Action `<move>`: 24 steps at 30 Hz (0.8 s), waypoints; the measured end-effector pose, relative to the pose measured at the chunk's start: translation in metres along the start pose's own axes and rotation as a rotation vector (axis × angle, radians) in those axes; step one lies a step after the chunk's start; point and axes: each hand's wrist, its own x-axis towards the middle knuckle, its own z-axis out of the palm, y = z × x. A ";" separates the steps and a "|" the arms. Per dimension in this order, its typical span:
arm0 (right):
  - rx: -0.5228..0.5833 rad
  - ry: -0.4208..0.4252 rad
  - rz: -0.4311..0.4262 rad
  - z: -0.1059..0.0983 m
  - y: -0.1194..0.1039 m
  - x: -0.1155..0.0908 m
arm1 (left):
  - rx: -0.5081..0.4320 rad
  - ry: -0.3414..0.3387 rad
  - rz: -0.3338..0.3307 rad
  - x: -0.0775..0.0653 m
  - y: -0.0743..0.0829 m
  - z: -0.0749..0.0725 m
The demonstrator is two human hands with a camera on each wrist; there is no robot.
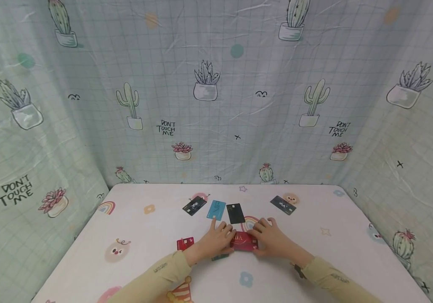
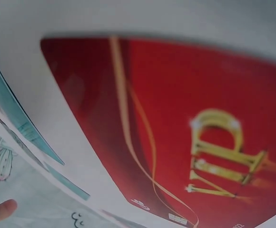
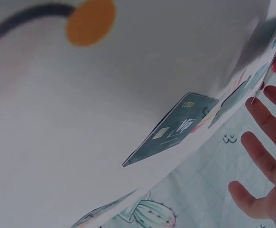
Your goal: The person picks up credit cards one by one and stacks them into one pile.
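Note:
A red card (image 1: 244, 242) with VIP lettering is held between both hands, low over the middle of the table. My left hand (image 1: 216, 239) grips its left end, index finger reaching out toward the blue card (image 1: 216, 209). At the other end, my right hand (image 1: 271, 239) has the thumb at the near corner and the fingers by the far edge. Beneath the left hand a dark green card (image 1: 220, 257) peeks out. Another red card (image 1: 185, 243) lies beside the left wrist, partly covered by it. Gold VIP letters mark the red card (image 2: 176, 118) filling the left wrist view.
A black Vip card (image 1: 195, 205) and a plain black card (image 1: 236, 213) flank the blue one beyond the hands. Farther right lies a dark Vip card (image 1: 282, 205). Patterned curtains (image 1: 239, 113) enclose the white printed table (image 1: 296, 286) at the back and sides.

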 end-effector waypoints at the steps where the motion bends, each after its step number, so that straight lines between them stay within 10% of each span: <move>1: -0.004 -0.001 -0.002 0.000 0.001 0.000 | -0.002 -0.003 -0.001 0.000 0.000 0.000; 24: 0.055 -0.020 0.005 0.003 0.006 0.006 | -0.048 -0.049 -0.017 0.010 -0.003 0.003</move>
